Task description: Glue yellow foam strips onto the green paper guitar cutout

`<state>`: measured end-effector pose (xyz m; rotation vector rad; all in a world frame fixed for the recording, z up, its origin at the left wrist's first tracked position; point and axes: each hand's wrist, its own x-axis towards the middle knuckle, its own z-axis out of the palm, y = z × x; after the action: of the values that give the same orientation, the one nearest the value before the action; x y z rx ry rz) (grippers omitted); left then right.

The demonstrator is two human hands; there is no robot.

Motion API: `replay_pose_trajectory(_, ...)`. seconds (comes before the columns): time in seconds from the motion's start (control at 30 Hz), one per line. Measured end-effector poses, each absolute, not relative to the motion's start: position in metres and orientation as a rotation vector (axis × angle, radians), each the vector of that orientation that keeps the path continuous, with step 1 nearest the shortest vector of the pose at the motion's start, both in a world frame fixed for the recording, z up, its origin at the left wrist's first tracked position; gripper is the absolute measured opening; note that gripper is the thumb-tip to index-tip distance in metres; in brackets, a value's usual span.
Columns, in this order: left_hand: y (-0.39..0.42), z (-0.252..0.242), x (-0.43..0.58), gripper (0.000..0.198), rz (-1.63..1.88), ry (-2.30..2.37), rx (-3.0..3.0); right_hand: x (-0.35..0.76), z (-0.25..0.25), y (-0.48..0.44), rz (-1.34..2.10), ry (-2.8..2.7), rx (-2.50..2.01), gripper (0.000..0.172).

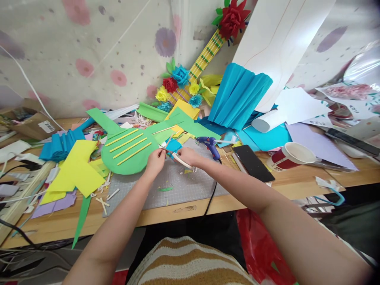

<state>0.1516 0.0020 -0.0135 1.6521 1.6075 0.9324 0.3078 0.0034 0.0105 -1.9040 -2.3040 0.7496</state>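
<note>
In my right hand (190,156) is a pair of scissors with white handles (179,159); its blades point left toward my other hand. My left hand (156,160) is closed in a pinch at the blade tips, and the small piece between its fingers is too small to make out. Just left of it lies a green guitar-shaped paper cutout (130,160) with several thin yellow strips across its round body. Behind the scissors sits a small blue paper piece (175,145). Under both hands is a grey cutting mat (154,198) with green scraps on it.
A blue glue gun (209,145), a black phone (252,162) and a paper cup (292,155) stand to the right. Yellow paper (78,170) lies left. Behind, a flower-decorated paper guitar (204,57) leans near pleated blue paper (239,97). A black cord crosses the table edge.
</note>
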Motion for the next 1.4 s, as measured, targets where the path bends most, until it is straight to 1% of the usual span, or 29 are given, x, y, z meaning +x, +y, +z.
replay_pose_trajectory(0.2,-0.007,-0.008,0.158,0.026,0.953,1.627,1.754,0.320,0.007,0.006,0.713,-2.351,-1.824,0.034)
replay_pose_trajectory(0.37,-0.004,-0.009,0.155,0.030,0.940,1.513,1.780,0.326,0.007,0.004,0.711,-2.345,-1.795,0.033)
replay_pose_trajectory(0.6,0.003,-0.018,0.151,0.024,0.959,1.260,1.528,0.327,0.011,0.000,0.725,-2.363,-1.793,0.039)
replay_pose_trajectory(0.77,-0.002,-0.014,0.154,0.021,0.962,1.168,1.363,0.329,0.012,-0.004,0.718,-2.381,-1.797,0.038)
replay_pose_trajectory(1.03,-0.001,-0.023,0.156,0.026,1.016,1.211,1.383,0.322,0.013,-0.011,0.592,-2.382,-1.945,0.033)
replay_pose_trajectory(1.23,-0.005,-0.025,0.156,0.022,1.087,1.323,1.580,0.322,0.010,-0.009,0.556,-2.381,-1.905,0.038)
replay_pose_trajectory(1.4,-0.010,-0.027,0.151,0.031,1.068,1.309,1.634,0.322,0.006,-0.012,0.543,-2.380,-1.860,0.037)
